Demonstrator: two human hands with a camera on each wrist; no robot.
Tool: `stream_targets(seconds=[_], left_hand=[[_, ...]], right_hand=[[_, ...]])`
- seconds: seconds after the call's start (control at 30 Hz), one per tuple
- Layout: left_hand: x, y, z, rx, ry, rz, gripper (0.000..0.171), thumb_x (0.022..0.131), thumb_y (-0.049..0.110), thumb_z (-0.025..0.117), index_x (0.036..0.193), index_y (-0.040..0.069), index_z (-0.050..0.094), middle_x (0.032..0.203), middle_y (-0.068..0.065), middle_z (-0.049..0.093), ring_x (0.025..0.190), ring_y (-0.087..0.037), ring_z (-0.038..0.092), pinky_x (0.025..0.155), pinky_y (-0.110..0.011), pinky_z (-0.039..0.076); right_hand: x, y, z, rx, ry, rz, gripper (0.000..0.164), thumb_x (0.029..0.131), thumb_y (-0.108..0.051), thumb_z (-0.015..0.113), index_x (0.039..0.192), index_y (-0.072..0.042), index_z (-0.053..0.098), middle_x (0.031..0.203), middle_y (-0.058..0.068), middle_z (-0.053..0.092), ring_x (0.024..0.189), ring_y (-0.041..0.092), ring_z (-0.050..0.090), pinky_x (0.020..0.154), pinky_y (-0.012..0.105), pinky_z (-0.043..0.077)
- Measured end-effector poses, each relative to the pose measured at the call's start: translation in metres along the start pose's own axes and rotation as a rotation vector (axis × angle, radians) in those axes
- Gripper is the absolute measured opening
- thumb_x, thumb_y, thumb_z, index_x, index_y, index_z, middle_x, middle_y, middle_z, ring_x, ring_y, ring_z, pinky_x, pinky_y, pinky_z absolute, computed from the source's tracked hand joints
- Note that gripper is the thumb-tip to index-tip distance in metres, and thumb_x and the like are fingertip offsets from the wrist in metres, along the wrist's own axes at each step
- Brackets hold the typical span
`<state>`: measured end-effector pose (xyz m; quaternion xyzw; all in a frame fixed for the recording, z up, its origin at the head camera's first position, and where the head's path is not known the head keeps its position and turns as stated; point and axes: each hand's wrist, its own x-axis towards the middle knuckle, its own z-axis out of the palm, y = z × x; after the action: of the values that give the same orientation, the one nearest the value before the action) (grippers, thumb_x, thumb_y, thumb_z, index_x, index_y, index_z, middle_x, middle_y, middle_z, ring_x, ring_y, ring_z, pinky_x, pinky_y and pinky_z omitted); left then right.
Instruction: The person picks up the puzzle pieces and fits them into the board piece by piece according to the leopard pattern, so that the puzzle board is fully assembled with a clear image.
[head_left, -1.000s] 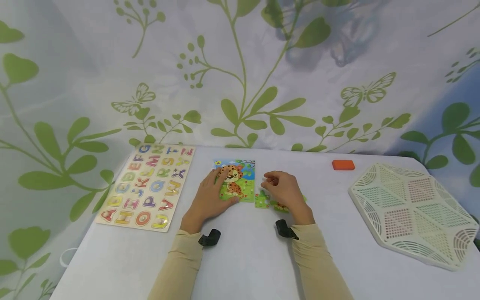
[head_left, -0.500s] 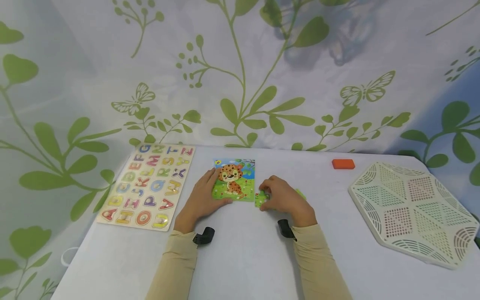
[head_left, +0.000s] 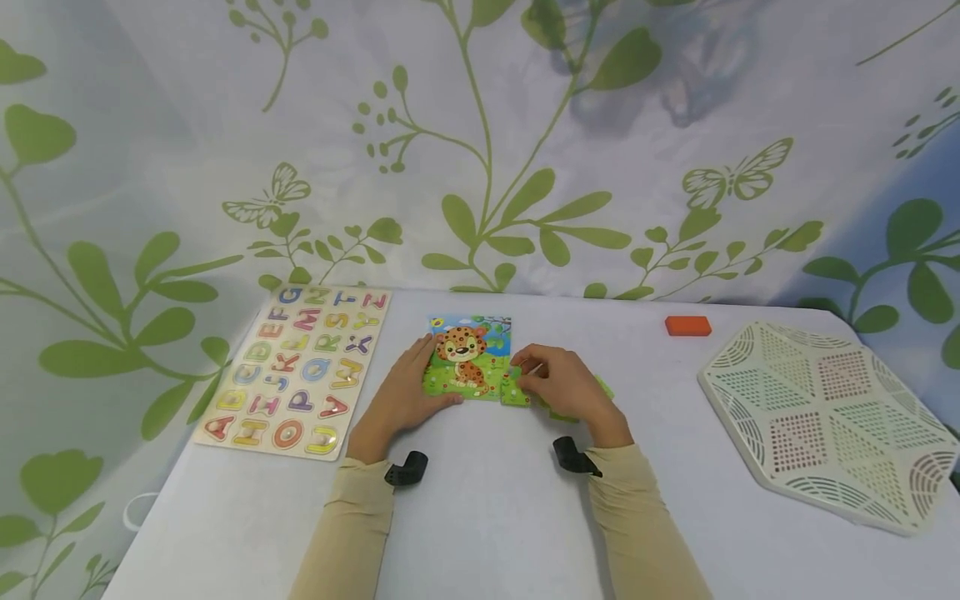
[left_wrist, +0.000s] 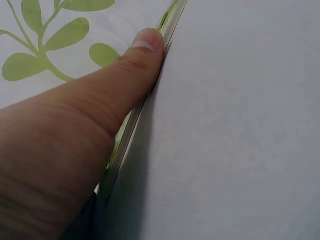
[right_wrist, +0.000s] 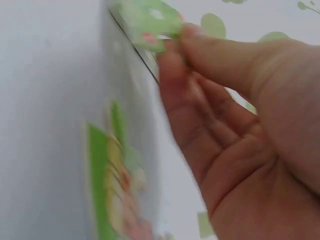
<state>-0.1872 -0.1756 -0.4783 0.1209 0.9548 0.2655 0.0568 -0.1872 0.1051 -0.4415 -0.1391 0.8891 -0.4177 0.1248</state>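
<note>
A leopard picture puzzle [head_left: 468,357] lies flat at the table's middle. My left hand [head_left: 411,390] rests on its left and lower edge with straight fingers. In the left wrist view the thumb [left_wrist: 135,65] presses along the puzzle's thin edge [left_wrist: 127,135]. My right hand [head_left: 534,377] pinches a green puzzle piece [head_left: 515,393] against the puzzle's lower right corner. The right wrist view shows that green piece [right_wrist: 147,22] held at the fingertips, blurred, and another loose piece [right_wrist: 117,190] lying flat below. More green pieces [head_left: 602,388] lie partly hidden under the right hand.
A wooden alphabet board [head_left: 296,371] lies to the left. An orange block [head_left: 687,326] sits at the back right, and a white hexagonal peg board [head_left: 825,421] fills the right side. A leaf-patterned curtain hangs behind the white table [head_left: 487,517].
My right hand took hold of the green piece and carried it left to the puzzle's lower right corner. The left hand slid back off the leopard picture to its edge.
</note>
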Motion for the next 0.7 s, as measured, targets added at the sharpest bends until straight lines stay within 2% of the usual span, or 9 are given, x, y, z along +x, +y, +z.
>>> stream_targets(seconds=[0.23, 0.4, 0.5, 0.7], left_hand=[[-0.001, 0.001, -0.002, 0.006, -0.010, -0.004, 0.109, 0.084, 0.057, 0.077, 0.164, 0.009, 0.020, 0.171, -0.011, 0.021, 0.159, -0.033, 0.019, 0.128, -0.051, 0.023], [-0.001, 0.002, -0.003, -0.003, -0.010, -0.008, 0.109, 0.083, 0.055, 0.079, 0.164, 0.009, 0.022, 0.171, -0.012, 0.021, 0.158, -0.034, 0.020, 0.128, -0.052, 0.023], [0.000, 0.002, -0.002, -0.004, -0.015, -0.009, 0.107, 0.084, 0.055, 0.079, 0.164, 0.012, 0.023, 0.171, -0.011, 0.021, 0.158, -0.034, 0.020, 0.127, -0.052, 0.024], [0.001, -0.001, -0.001, -0.011, -0.018, -0.011, 0.106, 0.084, 0.054, 0.080, 0.164, 0.015, 0.023, 0.171, -0.009, 0.021, 0.159, -0.032, 0.019, 0.127, -0.053, 0.024]], right_hand=[[0.015, -0.008, 0.021, 0.114, 0.081, -0.049, 0.032, 0.096, -0.021, 0.073, 0.127, -0.015, 0.072, 0.110, 0.004, 0.076, 0.091, 0.014, 0.073, 0.078, 0.032, 0.056], [0.026, -0.018, 0.033, 0.138, 0.111, -0.050, 0.037, 0.097, -0.022, 0.070, 0.134, -0.015, 0.069, 0.120, 0.006, 0.075, 0.101, 0.021, 0.073, 0.083, 0.038, 0.059], [0.031, -0.024, 0.038, 0.145, 0.136, -0.040, 0.038, 0.098, -0.020, 0.069, 0.136, -0.014, 0.068, 0.123, 0.007, 0.073, 0.104, 0.024, 0.073, 0.085, 0.041, 0.060], [0.046, -0.041, 0.055, 0.122, 0.150, -0.025, 0.036, 0.099, -0.020, 0.068, 0.134, -0.015, 0.069, 0.115, 0.007, 0.076, 0.098, 0.022, 0.074, 0.072, 0.031, 0.058]])
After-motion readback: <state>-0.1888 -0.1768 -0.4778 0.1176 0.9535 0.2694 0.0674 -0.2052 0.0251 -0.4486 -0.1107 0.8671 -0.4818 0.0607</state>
